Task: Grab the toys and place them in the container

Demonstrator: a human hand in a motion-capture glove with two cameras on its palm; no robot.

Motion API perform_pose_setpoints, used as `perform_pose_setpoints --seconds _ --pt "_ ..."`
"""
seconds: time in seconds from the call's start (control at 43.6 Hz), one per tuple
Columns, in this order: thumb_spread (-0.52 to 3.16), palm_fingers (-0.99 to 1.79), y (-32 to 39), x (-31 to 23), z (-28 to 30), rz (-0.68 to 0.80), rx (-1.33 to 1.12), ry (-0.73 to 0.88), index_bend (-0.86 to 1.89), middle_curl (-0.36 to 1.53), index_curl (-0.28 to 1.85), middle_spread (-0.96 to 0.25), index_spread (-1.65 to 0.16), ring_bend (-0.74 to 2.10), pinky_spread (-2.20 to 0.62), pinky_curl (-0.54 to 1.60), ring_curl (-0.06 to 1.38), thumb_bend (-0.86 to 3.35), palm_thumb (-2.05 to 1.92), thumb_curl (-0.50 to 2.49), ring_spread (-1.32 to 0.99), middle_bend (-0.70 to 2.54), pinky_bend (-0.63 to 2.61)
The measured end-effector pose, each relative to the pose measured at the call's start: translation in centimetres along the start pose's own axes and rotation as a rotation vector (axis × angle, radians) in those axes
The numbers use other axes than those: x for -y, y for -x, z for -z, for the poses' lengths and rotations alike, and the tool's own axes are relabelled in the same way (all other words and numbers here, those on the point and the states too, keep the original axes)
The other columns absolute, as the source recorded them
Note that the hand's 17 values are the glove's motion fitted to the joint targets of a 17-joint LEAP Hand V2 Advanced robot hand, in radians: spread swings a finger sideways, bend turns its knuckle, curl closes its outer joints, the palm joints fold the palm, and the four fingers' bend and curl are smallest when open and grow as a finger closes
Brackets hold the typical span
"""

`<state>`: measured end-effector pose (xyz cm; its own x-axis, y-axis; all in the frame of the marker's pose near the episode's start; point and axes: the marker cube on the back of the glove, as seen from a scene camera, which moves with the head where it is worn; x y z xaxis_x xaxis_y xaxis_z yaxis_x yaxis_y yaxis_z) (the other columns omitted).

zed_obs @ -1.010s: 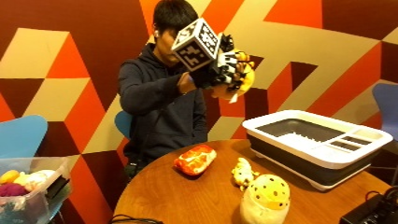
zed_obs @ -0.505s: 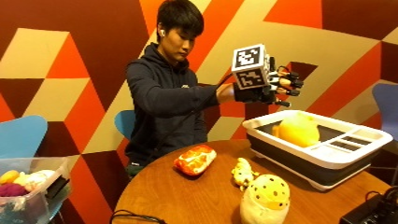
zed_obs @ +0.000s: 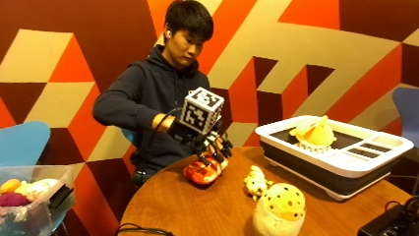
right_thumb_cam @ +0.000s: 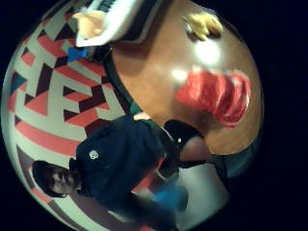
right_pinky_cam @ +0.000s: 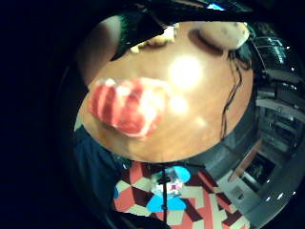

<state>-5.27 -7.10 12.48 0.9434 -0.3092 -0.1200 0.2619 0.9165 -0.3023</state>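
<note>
Gloved right hand (zed_obs: 208,142): left of centre in the outside view, directly above the red-and-white striped plush toy (zed_obs: 205,170); fingers point down and reach the toy's top; whether they have closed on it cannot be told
Striped toy: on the round wooden table (zed_obs: 196,206), near its far left edge; fills much of both palm views (right_pinky_cam: 127,106) (right_thumb_cam: 216,95)
Container: white-rimmed dark plastic bin (zed_obs: 340,157) at right of frame, on the table; a yellow plush toy (zed_obs: 315,132) lies inside
Other toys: small yellow plush figure (zed_obs: 256,181) at centre; pale round plush with yellow spots (zed_obs: 280,210) at lower centre, near the front edge
Lower left: clear tub of soft toys (zed_obs: 29,196) beside the table
</note>
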Motion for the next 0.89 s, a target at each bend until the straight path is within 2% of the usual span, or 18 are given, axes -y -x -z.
perform_pose_setpoints --seconds 0.046,0.138,0.275,0.344,0.39,0.482,0.528,0.574,0.62,0.757,0.895 --pt "1.15 -0.17 -0.2 0.1 -2.4 -0.050 0.020 0.003 0.10 0.41 0.38 0.02 -0.23 0.18 0.05 0.33 0.27 -0.02 0.30 0.47 0.00 0.17 0.76" --pt "1.15 -0.16 0.2 0.3 -6.4 -0.010 0.033 -0.024 0.14 0.40 0.37 0.01 -0.25 0.17 0.05 0.32 0.26 -0.03 0.28 0.45 0.00 0.16 0.74" --pt "1.15 -0.05 0.1 1.1 -8.2 0.035 0.001 -0.189 0.17 0.41 0.37 -0.03 -0.27 0.16 0.06 0.31 0.25 -0.03 0.24 0.41 0.00 0.25 0.67" --pt "1.17 0.23 0.0 1.7 -8.3 0.046 -0.034 -0.286 0.18 0.46 0.37 -0.05 -0.28 0.27 0.06 0.27 0.26 -0.03 0.21 0.40 -0.03 0.41 0.59" --pt "1.19 0.48 0.0 2.2 -8.1 0.055 -0.039 -0.332 0.14 0.48 0.35 -0.07 -0.27 0.45 0.05 0.25 0.29 -0.02 0.20 0.39 -0.08 0.50 0.55" --pt "1.28 0.77 0.3 2.8 -7.1 0.061 -0.019 -0.386 0.13 0.55 0.34 -0.12 -0.27 0.70 -0.01 0.24 0.36 0.02 0.24 0.38 -0.18 0.65 0.54" --pt "1.34 0.89 0.7 3.0 -6.4 0.060 -0.024 -0.400 0.15 0.59 0.34 -0.14 -0.26 0.85 -0.06 0.25 0.41 0.05 0.29 0.38 -0.22 0.73 0.53" --pt "1.42 1.12 1.1 3.0 -5.2 0.061 -0.033 -0.417 0.17 0.63 0.35 -0.16 -0.27 0.99 -0.14 0.27 0.46 0.10 0.36 0.39 -0.26 0.80 0.61" --pt "1.47 1.22 1.7 2.8 -3.5 0.063 -0.029 -0.445 0.18 0.67 0.37 -0.19 -0.28 1.09 -0.19 0.33 0.51 0.14 0.41 0.40 -0.29 0.83 0.76" --pt "1.54 1.20 3.8 1.3 3.3 0.083 0.049 -0.583 0.24 0.80 0.45 -0.25 -0.30 1.32 -0.29 0.45 0.64 0.21 0.53 0.44 -0.34 0.95 1.02" --pt "1.50 1.15 6.8 0.4 11.4 0.119 0.146 -0.804 0.36 0.91 0.54 -0.29 -0.33 1.43 -0.35 0.54 0.70 0.25 0.63 0.50 -0.36 1.07 1.17"
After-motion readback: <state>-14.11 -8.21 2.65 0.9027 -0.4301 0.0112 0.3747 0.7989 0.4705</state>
